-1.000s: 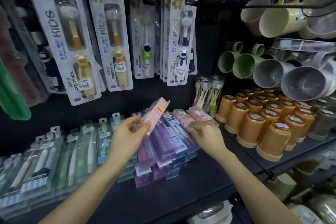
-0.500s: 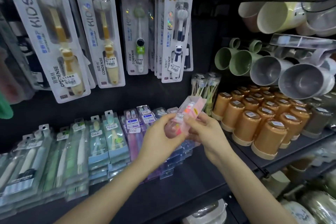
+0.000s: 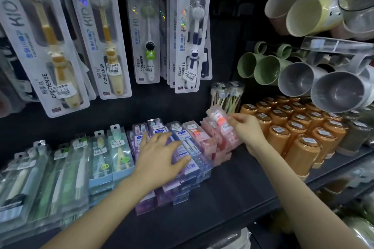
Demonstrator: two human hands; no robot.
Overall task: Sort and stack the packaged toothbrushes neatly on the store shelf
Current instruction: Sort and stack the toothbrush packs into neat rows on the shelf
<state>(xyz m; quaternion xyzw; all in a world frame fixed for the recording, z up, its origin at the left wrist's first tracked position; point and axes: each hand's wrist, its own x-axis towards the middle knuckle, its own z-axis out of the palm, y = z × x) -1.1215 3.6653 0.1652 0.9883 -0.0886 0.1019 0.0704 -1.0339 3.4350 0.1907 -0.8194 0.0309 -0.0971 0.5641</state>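
Observation:
My right hand (image 3: 248, 130) pinches a pink packaged toothbrush (image 3: 218, 120) just above the pink stack (image 3: 217, 147) at the right end of the row. My left hand (image 3: 162, 155) lies flat with straight fingers on the purple and blue stacks (image 3: 190, 164) in the middle of the black shelf (image 3: 222, 204). Further left lie light-blue packs (image 3: 119, 153) and clear green packs (image 3: 50, 178), side by side.
Kids toothbrush cards (image 3: 188, 32) hang on hooks above the row. Amber cups (image 3: 297, 133) stand in rows right of the pink stack, with a clear tube of brushes (image 3: 226, 95) behind it. Green and grey mugs (image 3: 299, 79) hang at the right.
My right hand has taken over the pink pack and carried it right to the pink stack. My left hand let go of it and dropped flat onto the purple and blue stacks.

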